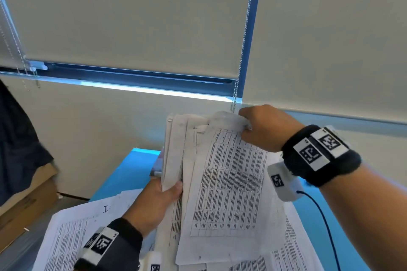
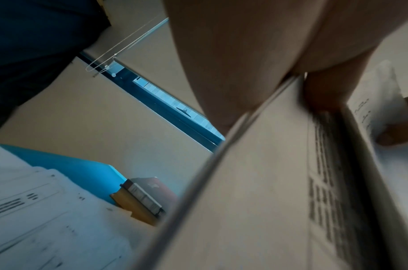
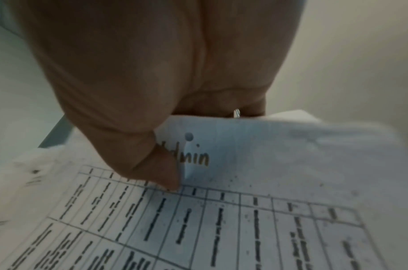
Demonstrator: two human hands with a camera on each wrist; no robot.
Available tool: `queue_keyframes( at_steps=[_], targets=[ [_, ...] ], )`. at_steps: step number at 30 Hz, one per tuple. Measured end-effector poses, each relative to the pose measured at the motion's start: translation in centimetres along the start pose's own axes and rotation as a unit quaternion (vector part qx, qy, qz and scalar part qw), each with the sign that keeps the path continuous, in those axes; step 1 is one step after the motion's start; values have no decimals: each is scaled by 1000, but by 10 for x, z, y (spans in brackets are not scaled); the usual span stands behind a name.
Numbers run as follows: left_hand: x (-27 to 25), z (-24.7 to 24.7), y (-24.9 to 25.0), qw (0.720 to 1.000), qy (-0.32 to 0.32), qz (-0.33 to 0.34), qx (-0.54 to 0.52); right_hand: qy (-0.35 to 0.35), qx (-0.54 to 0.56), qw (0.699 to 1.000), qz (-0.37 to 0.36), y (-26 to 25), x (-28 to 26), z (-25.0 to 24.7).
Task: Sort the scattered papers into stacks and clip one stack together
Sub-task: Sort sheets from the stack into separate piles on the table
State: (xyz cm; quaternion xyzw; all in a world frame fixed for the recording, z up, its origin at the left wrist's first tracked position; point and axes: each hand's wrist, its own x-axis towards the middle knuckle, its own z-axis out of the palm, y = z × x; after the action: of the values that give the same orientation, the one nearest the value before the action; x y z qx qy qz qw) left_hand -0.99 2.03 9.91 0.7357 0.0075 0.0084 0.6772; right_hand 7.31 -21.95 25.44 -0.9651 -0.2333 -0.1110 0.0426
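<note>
I hold a bundle of printed papers (image 1: 222, 174) upright above the blue table (image 1: 123, 174). My left hand (image 1: 158, 200) grips the bundle's lower left edge, thumb on the front sheets; the left wrist view shows the sheet edges (image 2: 256, 182) running under that hand (image 2: 233, 54). My right hand (image 1: 262, 127) pinches the top right corner of the front sheet, a table of text. In the right wrist view its thumb (image 3: 161, 173) presses the sheet (image 3: 244, 219) beside a handwritten word ending "dmin" (image 3: 193, 160). Loose printed sheets (image 1: 72, 231) lie on the table below.
A window with lowered roller blinds (image 1: 132, 17) and a bead chain (image 1: 242, 50) rises behind the table. Cardboard boxes (image 1: 26, 200) and dark cloth (image 1: 19, 143) sit at the left. A small box-like thing (image 2: 140, 199) lies at the table's far end. A blue cable (image 1: 323, 220) hangs from my right wrist.
</note>
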Motion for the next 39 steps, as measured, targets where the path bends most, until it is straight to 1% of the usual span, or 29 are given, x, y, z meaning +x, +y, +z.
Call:
queue_keyframes(
  at_steps=[2, 3, 5, 7, 9, 11, 12, 13, 14, 15, 16, 17, 19, 20, 21, 23, 25, 27, 28, 32, 34, 35, 37, 39],
  targets=[
    [0, -3, -8, 997, -9, -9, -76, 12, -11, 1000, 4, -2, -2, 3],
    [0, -3, -11, 996, -8, -3, -84, 17, -11, 1000, 5, -3, -3, 5],
    [0, 2, -16, 999, 14, 19, -31, 22, 3, 1000, 3, -8, -6, 8],
    [2, 11, -20, 997, 68, 22, 15, 23, 28, 999, -5, -14, -8, 12],
    [5, 15, -26, 992, 127, 17, 19, 42, 58, 997, -20, -18, -11, 17],
    [6, 15, -31, 986, 168, 7, -5, 84, 106, 991, -14, -16, -14, 25],
    [6, 13, -33, 984, 178, 5, -17, 120, 142, 983, 8, -12, -17, 30],
    [6, 10, -34, 983, 184, 4, -25, 167, 184, 968, 43, -7, -20, 38],
    [5, 7, -35, 981, 190, 6, -32, 222, 237, 942, 83, 0, -24, 48],
    [4, 4, -36, 980, 197, 6, -40, 268, 300, 907, 125, 5, -29, 60],
    [4, 1, -37, 978, 202, 5, -50, 289, 374, 866, 164, 11, -33, 76],
    [5, -3, -38, 977, 205, 1, -62, 275, 454, 824, 199, 13, -37, 93],
    [5, -11, -41, 976, 202, -7, -86, 186, 597, 745, 231, 14, -43, 134],
    [5, -14, -42, 976, 196, -9, -96, 139, 640, 718, 235, 11, -45, 152],
    [6, -16, -41, 977, 188, -10, -103, 103, 664, 703, 234, 5, -47, 166],
    [6, -17, -38, 980, 168, -8, -109, 73, 680, 698, 211, -11, -49, 183],
    [9, -17, -33, 981, 166, 3, -97, 75, 681, 706, 180, -24, -47, 189],
    [12, -20, -29, 979, 183, 13, -89, 86, 674, 717, 155, -31, -45, 187],
    [13, -23, -28, 978, 186, 22, -92, 93, 675, 716, 150, -32, -44, 185],
    [10, -30, -23, 979, 157, 55, -113, 140, 688, 701, 126, -30, -46, 179],
    [8, -28, -23, 975, 165, 57, -140, 153, 700, 687, 120, -32, -46, 179],
    [7, -26, -22, 971, 178, 55, -150, 151, 700, 689, 114, -35, -45, 179],
    [6, -20, -18, 969, 189, 60, -148, 161, 675, 712, 104, -44, -42, 179],
    [6, -14, -13, 969, 195, 68, -139, 191, 645, 733, 102, -51, -39, 178]
  ],
)
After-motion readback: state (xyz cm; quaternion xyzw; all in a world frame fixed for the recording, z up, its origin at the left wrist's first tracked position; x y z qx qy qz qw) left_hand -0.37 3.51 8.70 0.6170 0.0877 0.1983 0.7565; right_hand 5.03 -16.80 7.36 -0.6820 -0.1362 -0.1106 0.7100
